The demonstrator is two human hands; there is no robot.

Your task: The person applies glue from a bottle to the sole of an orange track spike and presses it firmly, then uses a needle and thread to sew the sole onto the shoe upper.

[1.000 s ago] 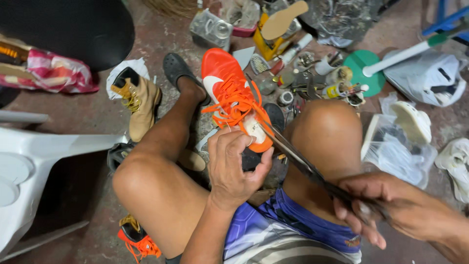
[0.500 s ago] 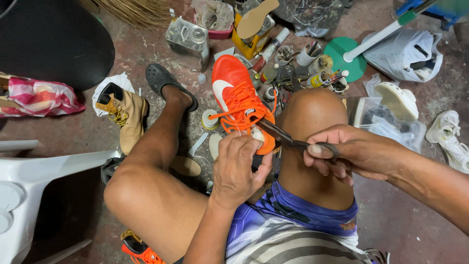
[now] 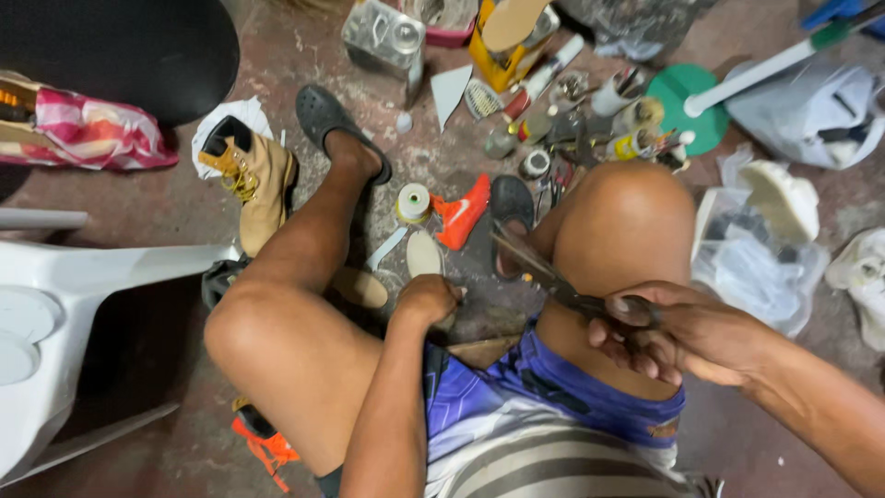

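Two hands work low between the knees: the right hand [image 3: 678, 337] grips scissors [image 3: 553, 277], blades pointing toward the orange shoe [image 3: 461, 212] on the floor [image 3: 138, 198]; the left hand [image 3: 426, 300] is clenched, its contents hidden. Beyond the shoe lie a thread spool [image 3: 413, 201], insole [image 3: 424, 254] and boot [image 3: 253, 180]. Repair looks unfinished.

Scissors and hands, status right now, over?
Right hand shut on scissors, blades pointing out over the right knee. Left hand closed low between the legs, contents hidden. Orange shoe lies on the floor ahead.
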